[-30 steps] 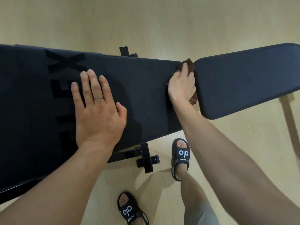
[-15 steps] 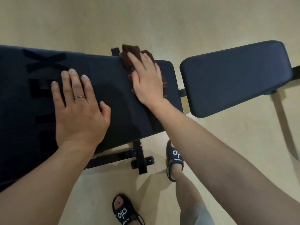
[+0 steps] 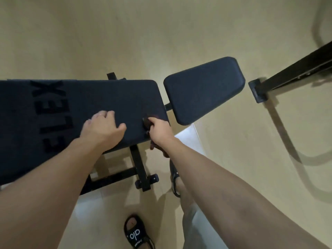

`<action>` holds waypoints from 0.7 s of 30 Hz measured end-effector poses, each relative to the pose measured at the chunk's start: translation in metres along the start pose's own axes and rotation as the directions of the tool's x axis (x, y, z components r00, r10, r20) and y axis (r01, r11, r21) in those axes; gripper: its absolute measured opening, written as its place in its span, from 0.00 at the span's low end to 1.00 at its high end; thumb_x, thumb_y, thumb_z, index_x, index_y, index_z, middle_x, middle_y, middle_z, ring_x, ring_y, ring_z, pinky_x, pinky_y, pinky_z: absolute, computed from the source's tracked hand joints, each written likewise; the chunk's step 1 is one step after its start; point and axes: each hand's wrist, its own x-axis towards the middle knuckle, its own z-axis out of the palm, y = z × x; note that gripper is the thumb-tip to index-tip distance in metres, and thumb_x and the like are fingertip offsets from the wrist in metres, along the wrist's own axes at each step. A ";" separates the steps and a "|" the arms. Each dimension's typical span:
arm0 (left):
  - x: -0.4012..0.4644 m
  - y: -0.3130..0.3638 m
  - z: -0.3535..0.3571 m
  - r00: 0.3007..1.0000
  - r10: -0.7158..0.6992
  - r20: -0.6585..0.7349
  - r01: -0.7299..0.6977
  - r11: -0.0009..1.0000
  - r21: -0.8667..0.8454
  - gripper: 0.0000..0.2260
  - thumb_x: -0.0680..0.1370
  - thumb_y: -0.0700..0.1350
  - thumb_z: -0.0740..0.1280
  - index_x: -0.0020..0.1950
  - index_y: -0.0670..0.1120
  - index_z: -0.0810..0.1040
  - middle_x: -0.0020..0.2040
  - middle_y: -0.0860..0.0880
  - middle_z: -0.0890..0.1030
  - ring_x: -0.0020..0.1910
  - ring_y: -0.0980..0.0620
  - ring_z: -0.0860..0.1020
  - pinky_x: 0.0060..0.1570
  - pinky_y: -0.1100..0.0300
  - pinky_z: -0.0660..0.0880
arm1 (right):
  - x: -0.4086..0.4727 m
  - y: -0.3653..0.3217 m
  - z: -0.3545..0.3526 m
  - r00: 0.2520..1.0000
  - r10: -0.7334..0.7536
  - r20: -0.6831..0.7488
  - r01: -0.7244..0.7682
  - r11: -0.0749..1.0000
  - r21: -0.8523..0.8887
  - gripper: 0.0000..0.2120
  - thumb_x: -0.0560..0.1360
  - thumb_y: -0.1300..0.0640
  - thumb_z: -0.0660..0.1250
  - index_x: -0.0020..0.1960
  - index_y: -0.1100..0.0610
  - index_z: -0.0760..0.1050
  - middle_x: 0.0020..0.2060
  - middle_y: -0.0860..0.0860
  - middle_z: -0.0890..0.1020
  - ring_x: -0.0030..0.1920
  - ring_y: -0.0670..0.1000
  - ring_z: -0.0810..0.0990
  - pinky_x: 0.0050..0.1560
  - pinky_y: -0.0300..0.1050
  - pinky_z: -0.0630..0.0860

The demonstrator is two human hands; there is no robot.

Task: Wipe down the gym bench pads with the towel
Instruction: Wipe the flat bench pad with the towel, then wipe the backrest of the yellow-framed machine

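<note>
Since half a second ago, the right hand (image 3: 159, 131) has travelled from the far edge of the long back pad (image 3: 100, 108) to its near right corner, drawing the brown towel (image 3: 147, 123) with it. The left hand (image 3: 103, 127), flat with spread fingers in the earlier frame, now rests on the same pad with its fingers bent and drawn together; it holds nothing. The camera view has also pulled back, so both pads appear smaller and lower in the frame.

Right hand: fingers curled around the bunched towel, gripping it against the pad surface at the near right corner. Only a small dark portion of the towel shows beyond the knuckles; a further fold appears to hang below the pad edge under the wrist, though motion blur limits certainty.

Left hand: placed on the middle of the back pad, to the right of the large dark lettering (image 3: 53, 115) printed on the cover, near the right hand but not touching it.

Seat pad (image 3: 203, 88): shorter, separated from the back pad by a narrow gap, tilted in the frame, not touched by either hand.

Black frame (image 3: 139, 169): visible under the near edge of the back pad. One black sandal (image 3: 135, 232) stands on the beige floor (image 3: 161, 33) below.
</note>
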 end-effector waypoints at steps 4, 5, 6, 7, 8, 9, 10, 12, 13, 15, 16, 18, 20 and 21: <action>-0.068 0.077 -0.023 0.962 0.037 0.272 0.115 0.845 -0.522 0.26 0.83 0.63 0.59 0.72 0.47 0.73 0.65 0.47 0.79 0.62 0.45 0.78 0.59 0.55 0.73 | -0.102 -0.021 -0.058 0.995 -0.071 -0.071 0.089 0.955 0.281 0.21 0.85 0.60 0.58 0.75 0.49 0.74 0.69 0.53 0.80 0.64 0.53 0.79 0.61 0.43 0.76; -0.084 0.093 -0.030 0.949 0.054 0.310 0.162 0.762 -0.627 0.26 0.80 0.65 0.61 0.67 0.47 0.77 0.60 0.47 0.83 0.58 0.45 0.82 0.58 0.54 0.77 | -0.128 -0.026 -0.072 0.986 -0.101 -0.136 0.142 0.930 0.338 0.20 0.85 0.60 0.58 0.74 0.49 0.75 0.66 0.51 0.81 0.61 0.51 0.79 0.57 0.40 0.75; -0.101 0.107 -0.037 0.943 0.084 0.321 0.179 0.685 -0.706 0.26 0.78 0.66 0.62 0.64 0.47 0.80 0.56 0.46 0.85 0.54 0.45 0.84 0.57 0.51 0.80 | -0.155 -0.031 -0.086 0.973 -0.116 -0.199 0.187 0.902 0.389 0.20 0.85 0.60 0.59 0.74 0.49 0.74 0.63 0.50 0.82 0.59 0.50 0.80 0.52 0.36 0.74; -0.118 0.118 -0.043 0.947 0.123 0.297 0.160 0.620 -0.768 0.26 0.77 0.65 0.65 0.63 0.46 0.80 0.54 0.45 0.86 0.52 0.45 0.85 0.54 0.49 0.83 | -0.179 -0.034 -0.098 0.959 -0.121 -0.258 0.224 0.878 0.423 0.20 0.85 0.60 0.59 0.75 0.48 0.73 0.60 0.49 0.82 0.56 0.47 0.80 0.48 0.31 0.72; -0.136 0.128 -0.049 0.954 0.162 0.253 0.116 0.576 -0.809 0.25 0.77 0.63 0.66 0.64 0.46 0.79 0.55 0.45 0.86 0.52 0.45 0.86 0.51 0.49 0.83 | -0.204 -0.036 -0.112 0.943 -0.123 -0.310 0.256 0.863 0.436 0.21 0.85 0.59 0.60 0.76 0.48 0.71 0.58 0.47 0.81 0.53 0.44 0.79 0.44 0.27 0.70; -0.156 0.139 -0.055 0.957 0.202 0.206 0.065 0.546 -0.835 0.23 0.78 0.61 0.67 0.66 0.46 0.78 0.56 0.45 0.86 0.53 0.46 0.85 0.48 0.52 0.82 | -0.229 -0.036 -0.126 0.924 -0.129 -0.359 0.288 0.854 0.434 0.23 0.84 0.59 0.62 0.78 0.47 0.68 0.58 0.46 0.81 0.52 0.41 0.79 0.44 0.26 0.70; -0.176 0.148 -0.060 0.953 0.251 0.172 0.017 0.522 -0.853 0.22 0.79 0.59 0.68 0.67 0.46 0.76 0.58 0.46 0.85 0.54 0.47 0.84 0.47 0.54 0.81 | -0.252 -0.033 -0.138 0.904 -0.134 -0.407 0.319 0.844 0.432 0.26 0.83 0.60 0.64 0.80 0.47 0.66 0.60 0.47 0.81 0.53 0.41 0.79 0.46 0.27 0.71; -0.215 0.170 -0.065 0.921 0.357 0.156 -0.052 0.508 -0.860 0.18 0.82 0.55 0.66 0.68 0.47 0.76 0.59 0.46 0.85 0.55 0.49 0.84 0.49 0.54 0.81 | -0.298 -0.019 -0.161 0.881 -0.107 -0.460 0.340 0.820 0.460 0.35 0.80 0.61 0.67 0.83 0.48 0.59 0.62 0.51 0.81 0.54 0.47 0.81 0.47 0.33 0.75; -0.236 0.181 -0.066 0.906 0.393 0.157 -0.080 0.523 -0.849 0.16 0.83 0.53 0.65 0.68 0.48 0.76 0.59 0.46 0.85 0.55 0.49 0.84 0.48 0.54 0.81 | -0.320 -0.010 -0.172 0.872 -0.078 -0.484 0.334 0.817 0.470 0.40 0.78 0.61 0.69 0.84 0.47 0.54 0.64 0.53 0.80 0.55 0.50 0.81 0.50 0.37 0.77; -0.277 0.206 -0.064 0.884 0.439 0.161 -0.132 0.565 -0.815 0.13 0.83 0.51 0.65 0.67 0.49 0.76 0.58 0.48 0.85 0.53 0.50 0.83 0.44 0.56 0.80 | -0.363 0.012 -0.194 0.855 -0.013 -0.518 0.304 0.823 0.481 0.48 0.75 0.59 0.73 0.85 0.47 0.47 0.68 0.55 0.79 0.61 0.55 0.80 0.59 0.46 0.77; -0.297 0.220 -0.061 0.868 0.467 0.167 -0.156 0.578 -0.801 0.13 0.83 0.51 0.66 0.66 0.49 0.77 0.57 0.48 0.85 0.53 0.50 0.84 0.43 0.57 0.80 | -0.381 0.026 -0.204 0.848 0.015 -0.529 0.288 0.825 0.486 0.50 0.74 0.58 0.75 0.85 0.47 0.47 0.68 0.55 0.78 0.63 0.56 0.79 0.62 0.48 0.76; -0.334 0.248 -0.053 0.828 0.528 0.189 -0.199 0.592 -0.781 0.15 0.81 0.52 0.68 0.66 0.49 0.79 0.57 0.48 0.86 0.55 0.50 0.85 0.46 0.57 0.82 | -0.419 0.054 -0.222 0.833 0.062 -0.550 0.282 0.807 0.518 0.52 0.72 0.58 0.76 0.86 0.49 0.48 0.70 0.55 0.77 0.67 0.56 0.78 0.66 0.48 0.74; -0.371 0.278 -0.042 0.785 0.581 0.217 -0.243 0.610 -0.754 0.15 0.81 0.51 0.69 0.66 0.48 0.79 0.56 0.47 0.87 0.56 0.48 0.85 0.49 0.55 0.83 | -0.456 0.086 -0.239 0.813 0.112 -0.571 0.304 0.755 0.581 0.51 0.71 0.59 0.76 0.85 0.51 0.52 0.70 0.52 0.77 0.68 0.54 0.77 0.69 0.50 0.73; -0.389 0.294 -0.036 0.761 0.604 0.236 -0.259 0.618 -0.742 0.14 0.81 0.50 0.68 0.65 0.48 0.79 0.56 0.46 0.87 0.56 0.48 0.85 0.51 0.54 0.83 | -0.474 0.105 -0.248 0.804 0.142 -0.577 0.320 0.714 0.622 0.50 0.69 0.58 0.76 0.84 0.52 0.54 0.69 0.51 0.78 0.67 0.53 0.78 0.70 0.52 0.74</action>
